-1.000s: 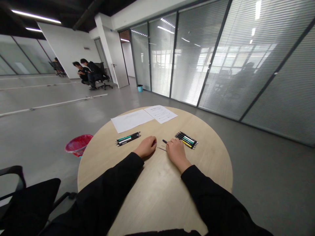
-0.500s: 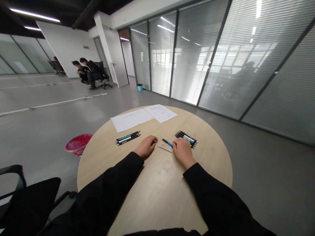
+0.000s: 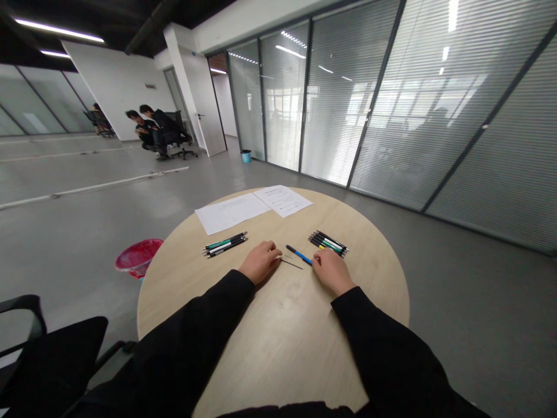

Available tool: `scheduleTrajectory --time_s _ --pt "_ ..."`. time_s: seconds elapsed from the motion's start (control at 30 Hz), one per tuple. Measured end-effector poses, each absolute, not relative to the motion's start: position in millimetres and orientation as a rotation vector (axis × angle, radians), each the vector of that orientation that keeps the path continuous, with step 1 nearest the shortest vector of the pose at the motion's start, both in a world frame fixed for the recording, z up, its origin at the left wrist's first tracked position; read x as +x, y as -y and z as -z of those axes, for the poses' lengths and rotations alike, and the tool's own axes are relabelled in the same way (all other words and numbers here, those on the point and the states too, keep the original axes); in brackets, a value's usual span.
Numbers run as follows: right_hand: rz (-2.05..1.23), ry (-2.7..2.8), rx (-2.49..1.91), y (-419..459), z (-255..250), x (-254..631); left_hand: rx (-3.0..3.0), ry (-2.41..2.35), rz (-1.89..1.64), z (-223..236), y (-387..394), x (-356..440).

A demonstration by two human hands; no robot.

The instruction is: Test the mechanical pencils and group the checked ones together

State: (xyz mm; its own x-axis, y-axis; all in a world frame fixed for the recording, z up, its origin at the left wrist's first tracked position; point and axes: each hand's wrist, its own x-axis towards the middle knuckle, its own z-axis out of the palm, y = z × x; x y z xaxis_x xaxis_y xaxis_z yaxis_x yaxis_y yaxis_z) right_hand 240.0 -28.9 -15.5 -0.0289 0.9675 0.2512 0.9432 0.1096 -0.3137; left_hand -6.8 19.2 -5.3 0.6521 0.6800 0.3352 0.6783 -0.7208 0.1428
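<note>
While the right hand (image 3: 333,271) lies curled against the blue pen (image 3: 298,254), pinch unclear | left hand (image 3: 260,262) curled, just beside a thin metal rod (image 3: 290,263) | risk: a knock could roll the pen across the round table (image 3: 287,342)

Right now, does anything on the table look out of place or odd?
Yes. A blue pen lies alone at a slant beside the right hand, away from the pen bundles. Next to it, a loose thin dark rod, possibly a bare refill, looks stray.
</note>
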Motion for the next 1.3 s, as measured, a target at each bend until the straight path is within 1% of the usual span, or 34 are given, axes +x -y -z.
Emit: scheduleTrajectory --time_s 0.33,0.87,1.0,1.13,1.2,1.3 --pt "-0.054 2.026 -1.886 31.0 17.4 233.7 3.041 -1.098 -0.382 0.3 -11.7 11.1" --pt "-0.075 1.933 -1.902 26.4 23.9 231.8 3.102 -1.063 -0.326 5.6 -11.4 11.5" --pt "-0.180 1.791 -1.840 23.4 26.9 238.5 3.146 -1.091 -0.308 6.0 -9.5 10.7" --pt "-0.362 1.586 -1.656 16.2 33.6 245.5 3.033 -1.147 -0.434 1.6 -9.5 2.5" --pt "-0.435 1.519 -1.544 12.9 36.4 246.7 2.893 -1.244 -0.569 -0.6 -10.8 -4.5" --pt "-0.458 1.483 -1.439 10.9 37.1 246.0 2.677 -1.357 -0.815 -1.3 -15.2 -15.2"
